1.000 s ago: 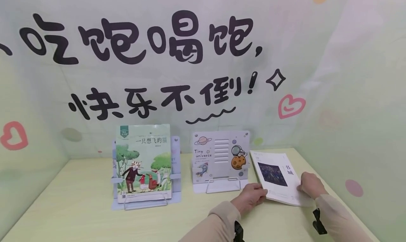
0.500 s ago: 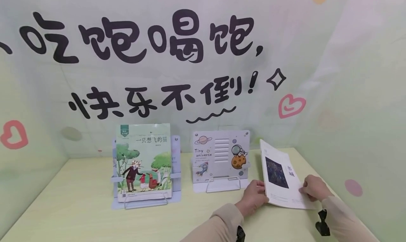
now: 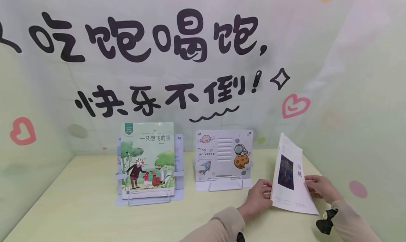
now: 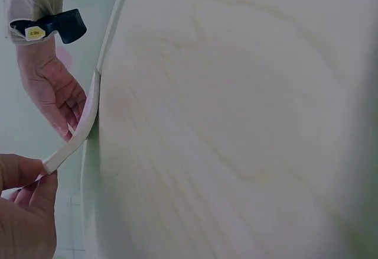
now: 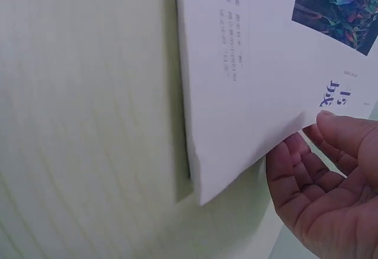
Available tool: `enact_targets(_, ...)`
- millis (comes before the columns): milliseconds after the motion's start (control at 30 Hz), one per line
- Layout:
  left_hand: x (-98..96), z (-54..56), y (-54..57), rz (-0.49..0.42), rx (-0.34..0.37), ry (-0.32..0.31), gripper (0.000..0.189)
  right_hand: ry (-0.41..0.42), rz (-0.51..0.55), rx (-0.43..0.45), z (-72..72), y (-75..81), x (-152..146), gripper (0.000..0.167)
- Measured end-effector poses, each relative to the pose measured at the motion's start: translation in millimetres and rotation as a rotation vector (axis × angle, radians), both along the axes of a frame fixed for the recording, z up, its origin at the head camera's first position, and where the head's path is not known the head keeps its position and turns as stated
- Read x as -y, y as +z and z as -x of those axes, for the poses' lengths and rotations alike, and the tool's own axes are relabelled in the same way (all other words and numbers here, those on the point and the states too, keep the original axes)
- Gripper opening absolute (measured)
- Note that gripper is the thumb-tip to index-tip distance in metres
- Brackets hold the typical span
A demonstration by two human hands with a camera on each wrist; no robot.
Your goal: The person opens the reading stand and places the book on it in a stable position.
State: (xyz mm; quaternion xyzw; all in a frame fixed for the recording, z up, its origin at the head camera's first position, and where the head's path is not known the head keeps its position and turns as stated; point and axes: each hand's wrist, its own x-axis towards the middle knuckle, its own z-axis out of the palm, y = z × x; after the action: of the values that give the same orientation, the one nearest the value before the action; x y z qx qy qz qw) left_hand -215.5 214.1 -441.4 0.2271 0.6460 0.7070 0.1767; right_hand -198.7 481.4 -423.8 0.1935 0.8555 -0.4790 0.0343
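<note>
A white softcover magazine (image 3: 290, 194) with a dark picture on its cover is tilted up off the table's right part. My left hand (image 3: 258, 199) grips its left edge; in the left wrist view, thumb and fingers of the left hand (image 4: 26, 203) pinch the lower end. At the opposite edge, my right hand (image 3: 323, 187) holds on, thumb over the cover and fingers behind, as the right hand (image 5: 331, 182) shows in the right wrist view. The magazine (image 5: 236, 111) bends slightly, and its near corner points down toward the table.
Left of the hands stands a white book stand (image 3: 225, 157) with space drawings and a wire front rest. Farther left, a green picture book (image 3: 149, 153) leans on a second, bluish stand (image 3: 179, 164). Pale walls enclose the table (image 3: 79, 206) at the back and sides.
The magazine has been raised from nearly flat to a steeper tilt, its far end rising and shifting right. Both hands moved slightly right with it, and the right fingers slid behind its edge.
</note>
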Motion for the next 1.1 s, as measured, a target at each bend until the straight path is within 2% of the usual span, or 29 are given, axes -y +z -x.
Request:
enact_targets(167, 5.6, -0.8, 1.9, 0.026, -0.08, -0.014, 0.046, 0.002, 0.086, -0.001, -1.3, 3.2, -4, 0.043)
enact_targets(300, 11.3, 1.8, 4.7, 0.026, -0.112, -0.009, 0.046, 0.03, 0.137, -0.032, -3.5, 10.0, -6, 0.04)
enact_targets(467, 23.3, 9.4, 9.8, 0.036, -0.115, 0.027, 0.054, 0.083, 0.198, -0.132, -2.6, 22.6, -1, 0.013)
enact_targets(533, 28.8, 12.7, 12.5, 0.055, -0.128, 0.046, 0.056, 0.102, 0.191, -0.18, -0.5, 29.9, 5, 0.01)
enact_targets(600, 34.2, 16.7, 17.4, 0.066, -0.15, 0.068, 0.053, 0.111, 0.158, -0.219, 2.0, 39.2, 12, 0.014)
enact_targets(800, 56.6, 35.8, 40.5, 0.079, -0.201, 0.2, 0.03, 0.169, 0.083, -0.291, 16.9, 71.1, 43, 0.041)
enact_targets(933, 78.8, 51.7, 50.1, 0.108, -0.254, 0.266, 0.036, 0.212, 0.054, -0.307, 29.6, 88.7, 67, 0.045)
enact_targets(1100, 111.4, 68.4, 62.1, 0.147, -0.289, 0.311, 0.045, 0.232, 0.026, -0.362, 44.9, 101.3, 98, 0.04)
